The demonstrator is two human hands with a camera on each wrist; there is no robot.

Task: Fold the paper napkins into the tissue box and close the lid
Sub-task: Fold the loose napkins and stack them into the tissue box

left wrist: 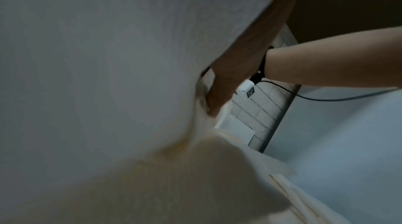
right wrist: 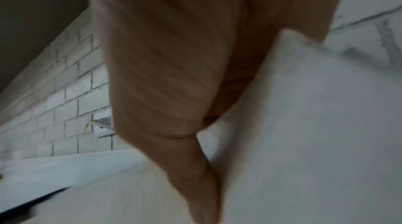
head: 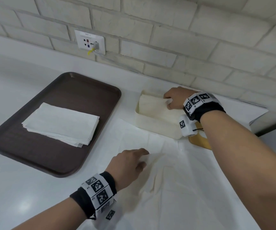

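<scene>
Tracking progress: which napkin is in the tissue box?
The napkin the right hand grips; the stack is on the tray, the spread napkin at the left hand.

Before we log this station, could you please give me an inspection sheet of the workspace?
Surface: white counter.
Job's things: tissue box open, napkins inside; spread napkin in front; napkin stack on tray; wooden lid off, beside the box.
Clutter: nothing seen.
Hands: left hand pinches the spread napkin; right hand grips the napkins.
Cables: plug and lead in wall socket.
Surroundings: brick wall.
</scene>
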